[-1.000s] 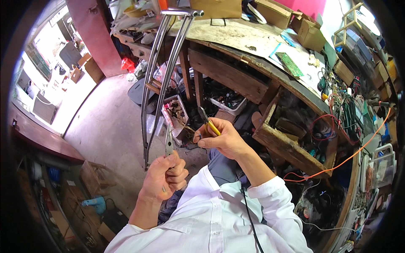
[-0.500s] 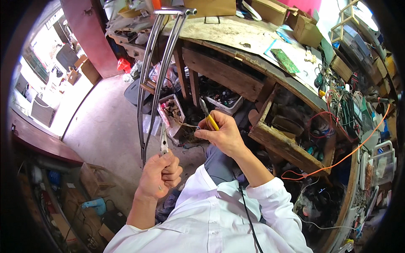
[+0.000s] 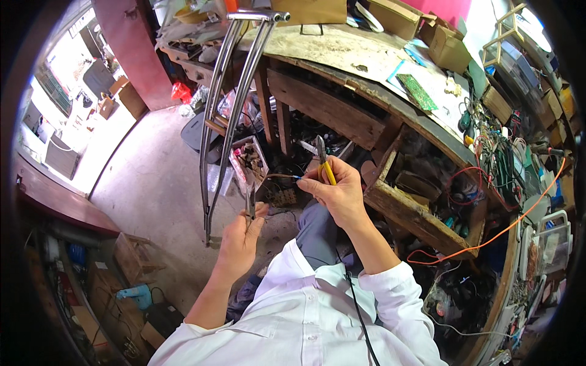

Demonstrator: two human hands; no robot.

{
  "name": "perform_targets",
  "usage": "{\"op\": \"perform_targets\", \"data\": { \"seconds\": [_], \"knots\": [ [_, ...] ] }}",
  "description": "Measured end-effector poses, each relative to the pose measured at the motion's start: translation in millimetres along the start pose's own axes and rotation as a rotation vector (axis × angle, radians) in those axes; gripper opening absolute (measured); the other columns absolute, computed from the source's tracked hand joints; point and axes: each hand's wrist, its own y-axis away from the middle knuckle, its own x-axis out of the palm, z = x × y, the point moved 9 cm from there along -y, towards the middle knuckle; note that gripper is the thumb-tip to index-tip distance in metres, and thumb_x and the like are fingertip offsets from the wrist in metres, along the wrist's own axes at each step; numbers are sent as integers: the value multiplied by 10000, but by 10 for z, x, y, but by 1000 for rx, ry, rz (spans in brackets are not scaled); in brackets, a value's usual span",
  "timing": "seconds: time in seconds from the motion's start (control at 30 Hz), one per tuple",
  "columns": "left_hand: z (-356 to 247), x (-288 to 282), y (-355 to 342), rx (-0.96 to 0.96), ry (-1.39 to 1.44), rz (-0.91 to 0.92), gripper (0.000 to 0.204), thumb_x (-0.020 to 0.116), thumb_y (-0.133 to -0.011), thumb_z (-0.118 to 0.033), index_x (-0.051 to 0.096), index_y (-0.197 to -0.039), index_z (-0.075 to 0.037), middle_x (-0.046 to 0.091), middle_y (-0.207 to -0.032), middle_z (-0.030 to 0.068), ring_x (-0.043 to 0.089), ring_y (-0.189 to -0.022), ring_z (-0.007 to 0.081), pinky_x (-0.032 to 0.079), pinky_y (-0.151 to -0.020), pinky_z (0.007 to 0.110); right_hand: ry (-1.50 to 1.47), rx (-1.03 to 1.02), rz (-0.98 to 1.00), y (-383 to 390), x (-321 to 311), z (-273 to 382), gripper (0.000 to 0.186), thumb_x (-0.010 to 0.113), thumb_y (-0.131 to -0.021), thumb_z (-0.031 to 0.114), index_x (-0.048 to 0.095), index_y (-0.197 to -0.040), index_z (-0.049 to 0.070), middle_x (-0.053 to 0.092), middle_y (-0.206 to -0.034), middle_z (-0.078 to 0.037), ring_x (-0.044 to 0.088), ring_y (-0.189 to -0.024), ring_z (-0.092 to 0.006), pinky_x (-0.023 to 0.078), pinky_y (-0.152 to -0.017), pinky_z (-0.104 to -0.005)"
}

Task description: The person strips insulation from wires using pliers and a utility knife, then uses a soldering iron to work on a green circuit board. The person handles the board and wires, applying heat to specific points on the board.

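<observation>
My left hand (image 3: 239, 243) is closed around a pair of metal pliers (image 3: 251, 200), with the jaws pointing up and away from me. Yellow-handled pliers (image 3: 329, 173) are gripped in my right hand (image 3: 339, 194), their metal jaws tilted upward. Between that hand's thumb and forefinger I also pinch a thin wire (image 3: 282, 175) with a bluish tip. The wire's free end reaches left, above and a little right of the left pliers, apart from them. Palm and fingers hide the left pliers' handles.
A tall metal tube frame like a crutch (image 3: 227, 122) stands at the left, beside an open box of small parts (image 3: 249, 162). Ahead is a cluttered workbench (image 3: 332, 52) with an open wooden drawer (image 3: 415, 219). An orange cord (image 3: 519, 213) and tangled wires lie at the right.
My right hand has moved slightly right, bringing the wire into plainer view. The left hand has turned and shifted a little right, and its pliers now show edge-on.
</observation>
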Motion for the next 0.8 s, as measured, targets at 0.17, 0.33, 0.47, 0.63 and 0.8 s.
{"op": "perform_targets", "data": {
  "seconds": [0.17,0.33,0.47,0.63,0.8],
  "knots": [
    [-92,-71,28,298,18,-302,219,510,-1018,-121,604,-1134,39,665,-843,78,608,-754,140,479,-694,280,-203,48,-53,-1,-38,-113,258,804,-762,-42,569,-818,48,606,-717,-31,484,-503,-54,363,-436,-201],
    [293,144,-20,105,380,-101,208,546,-1017,-153,608,-1080,35,585,-722,46,555,-606,135,465,-585,284,-339,140,-51,23,32,-193,275,804,-759,-29,544,-785,57,611,-709,-32,486,-500,-62,360,-436,-206],
    [72,377,-42,2,950,19,235,600,-992,-142,614,-1128,48,584,-706,36,537,-572,104,417,-515,250,-257,128,-35,90,132,-209,272,813,-757,-7,547,-770,53,609,-697,-24,482,-494,-60,359,-432,-209],
    [-130,389,-189,-118,1196,-51,254,692,-929,-114,641,-1126,38,598,-740,31,530,-559,98,414,-493,239,-16,45,10,195,225,-151,225,811,-791,35,586,-802,14,619,-730,7,506,-674,-28,430,-594,-194],
    [-160,430,-234,-132,1201,-45,217,732,-893,-94,676,-1077,8,644,-771,33,549,-561,93,423,-490,233,68,-36,47,287,271,-112,230,797,-814,58,576,-778,6,618,-732,5,488,-671,-34,421,-585,-212]
  ]
}}
